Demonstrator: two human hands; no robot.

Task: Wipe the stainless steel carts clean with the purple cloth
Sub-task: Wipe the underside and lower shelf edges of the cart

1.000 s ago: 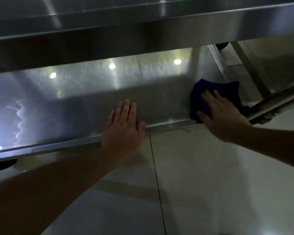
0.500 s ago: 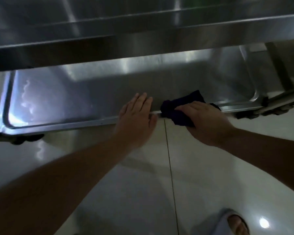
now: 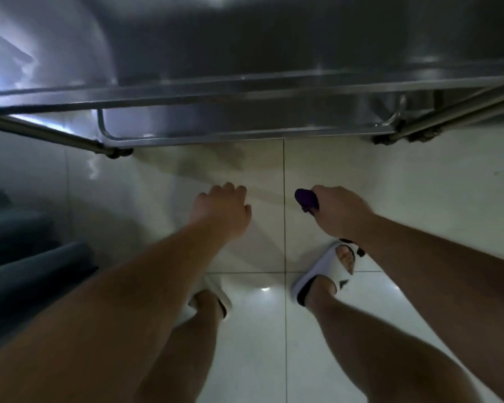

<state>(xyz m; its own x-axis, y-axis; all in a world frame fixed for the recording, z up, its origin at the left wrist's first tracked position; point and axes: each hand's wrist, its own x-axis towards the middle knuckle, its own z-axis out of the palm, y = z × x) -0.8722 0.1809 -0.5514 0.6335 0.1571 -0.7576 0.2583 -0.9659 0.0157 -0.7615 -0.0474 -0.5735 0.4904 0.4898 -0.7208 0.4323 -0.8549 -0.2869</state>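
Observation:
The stainless steel cart (image 3: 245, 91) fills the top of the view, its upper shelf above and the rim of the lower shelf (image 3: 245, 135) below it. My right hand (image 3: 341, 210) hangs in front of the cart, above the floor, shut on the bunched purple cloth (image 3: 305, 199), which sticks out on the hand's left side. My left hand (image 3: 221, 210) hangs level with it, to the left, fingers curled downward and holding nothing. Neither hand touches the cart.
White floor tiles (image 3: 419, 199) lie below. My feet in white slides stand under my arms, the right slide (image 3: 326, 271) and the left slide (image 3: 213, 298). The cart's leg tubes run at the left (image 3: 56, 135) and right (image 3: 448, 117). A dark grey object (image 3: 26, 257) sits at the left.
Both hands have come off the lower shelf's rim and pulled back toward me. The view has risen and tilted down, so my legs and feet show now.

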